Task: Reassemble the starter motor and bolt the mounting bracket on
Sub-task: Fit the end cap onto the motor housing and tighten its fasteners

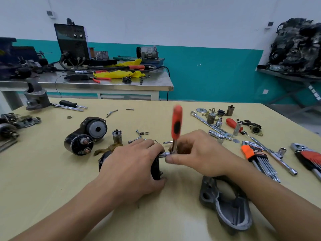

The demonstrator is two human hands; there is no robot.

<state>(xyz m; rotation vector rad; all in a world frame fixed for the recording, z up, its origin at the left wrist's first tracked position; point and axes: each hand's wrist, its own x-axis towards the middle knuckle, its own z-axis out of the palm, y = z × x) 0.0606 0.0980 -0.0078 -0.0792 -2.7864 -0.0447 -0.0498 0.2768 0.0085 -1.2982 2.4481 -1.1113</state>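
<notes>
The yellow work table [52,180] carries the whole job, with loose parts and tools scattered across it. The grey cast bracket [225,207] lies on its side near the front edge, just beside the right forearm and not joined to anything, so the bolting-on step is not yet done. A black solenoid unit [83,138] sits apart to the left, also unfitted.

The black motor body [155,168] lies on the table at the centre, mostly hidden under the left hand [132,167], whose fingers curl over the top and whose thumb hooks round the near end to pin it down. The right hand [196,153] has its fingers closed round the head of a ratchet [176,124], thumb stretched beneath it. The orange handle stands upright and is blurred, which suggests it is swinging. A small socket [167,153] on the ratchet points sideways into the end of the motor body. What it sits on is hidden.

The step in hand looks like driving a fastener into the motor's end. Next, seat it firmly while the body stays clamped, then bring the bracket across.
</notes>
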